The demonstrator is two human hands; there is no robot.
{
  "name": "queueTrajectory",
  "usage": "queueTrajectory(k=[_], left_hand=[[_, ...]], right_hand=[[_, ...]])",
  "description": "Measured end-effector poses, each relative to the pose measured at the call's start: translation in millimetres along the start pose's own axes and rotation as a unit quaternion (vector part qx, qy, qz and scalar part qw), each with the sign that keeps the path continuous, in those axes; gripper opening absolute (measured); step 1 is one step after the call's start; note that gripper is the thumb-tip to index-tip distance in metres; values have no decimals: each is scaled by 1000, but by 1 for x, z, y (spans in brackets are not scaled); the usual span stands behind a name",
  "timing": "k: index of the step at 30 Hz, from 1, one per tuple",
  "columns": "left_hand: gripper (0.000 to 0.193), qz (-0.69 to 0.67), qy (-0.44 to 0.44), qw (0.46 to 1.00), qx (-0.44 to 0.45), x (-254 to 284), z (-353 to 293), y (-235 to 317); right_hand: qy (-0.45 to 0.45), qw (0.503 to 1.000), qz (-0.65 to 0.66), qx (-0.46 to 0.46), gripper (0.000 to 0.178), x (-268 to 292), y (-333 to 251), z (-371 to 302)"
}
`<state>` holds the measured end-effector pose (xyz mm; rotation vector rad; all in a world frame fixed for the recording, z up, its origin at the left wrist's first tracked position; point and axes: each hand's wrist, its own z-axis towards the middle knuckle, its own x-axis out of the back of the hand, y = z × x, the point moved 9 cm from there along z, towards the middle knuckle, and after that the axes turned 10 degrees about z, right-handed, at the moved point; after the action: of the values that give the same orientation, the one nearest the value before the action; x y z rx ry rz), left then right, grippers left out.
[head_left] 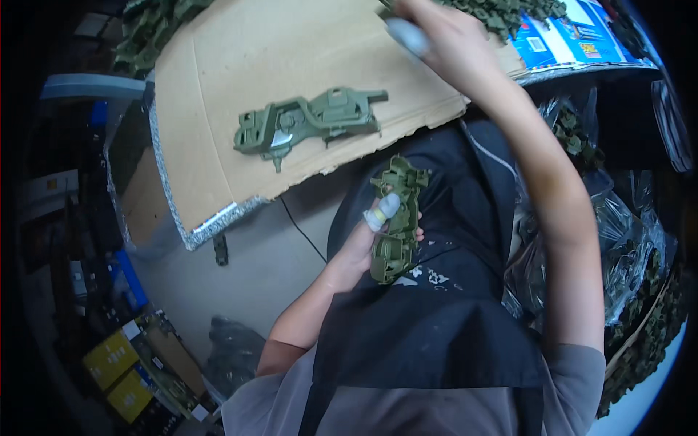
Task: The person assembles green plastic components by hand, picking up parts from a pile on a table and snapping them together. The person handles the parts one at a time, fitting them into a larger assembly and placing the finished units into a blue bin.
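Observation:
My left hand [355, 245] is closed round a dark green moulded plastic part [402, 245], held over the dark apron on my lap. A whitish wrap with a yellowish band covers the thumb. At the far side of the cardboard [218, 80], my right hand [445, 45] is smeared by motion, with a pale cover on one digit. Something dark shows by its fingertips, too blurred to name, and I cannot tell whether it is held. A larger green moulded plastic part [313, 122] lies on the cardboard near its front edge, apart from both hands.
Heaps of small green parts lie at the far right [502, 14] and far left [156, 33]. A blue printed sheet [582, 36] covers the right of the table. Clear plastic bags [618, 240] stand at my right. Yellow boxes [116, 367] sit at lower left. White scraps [436, 277] dot my apron.

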<state>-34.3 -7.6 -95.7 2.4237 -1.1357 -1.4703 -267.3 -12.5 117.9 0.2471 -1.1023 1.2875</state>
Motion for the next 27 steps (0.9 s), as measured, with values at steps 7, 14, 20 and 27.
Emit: queueTrajectory(k=[7, 14, 20, 27], left_hand=[[53, 67, 87, 992, -56, -3, -9, 5], [43, 66, 49, 996, -35, -5, -8, -3], [37, 66, 94, 992, -48, -8, -10, -2], [43, 199, 134, 967, 81, -34, -39, 9]], right_hand=[[-319, 875, 340, -134, 35, -1, -98, -196], [-362, 894, 245, -97, 23, -32, -119, -208], [-349, 880, 316, -63, 19, -48, -121, -213], [-468, 849, 239, -60, 27, -55, -129, -217]])
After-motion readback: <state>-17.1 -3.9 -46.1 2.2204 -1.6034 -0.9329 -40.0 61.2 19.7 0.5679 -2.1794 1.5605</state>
